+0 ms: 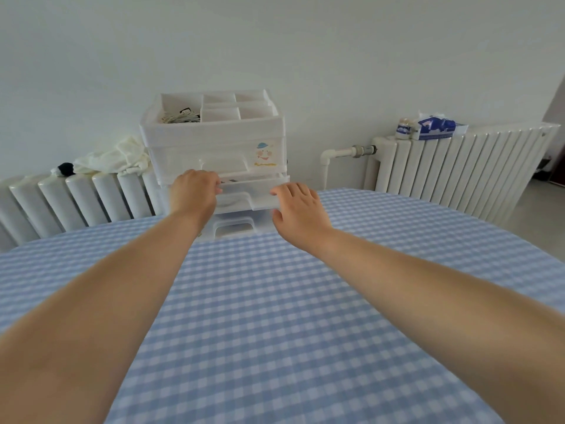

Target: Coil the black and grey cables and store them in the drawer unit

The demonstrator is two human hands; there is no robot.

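hands: left point(195, 191), right point(298, 209) on half-open drawer point(250, 194) front | radiators point(458, 169) flank drawer unit point(214, 139)

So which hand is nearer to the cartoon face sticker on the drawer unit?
Right. The right hand is just below the cartoon face sticker, on the middle drawer's right corner; the left hand is further left.

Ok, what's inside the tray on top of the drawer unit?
The tray has several compartments. The left one holds a bundle of light cable with a black part; the others look empty, though their walls hide the bottoms.
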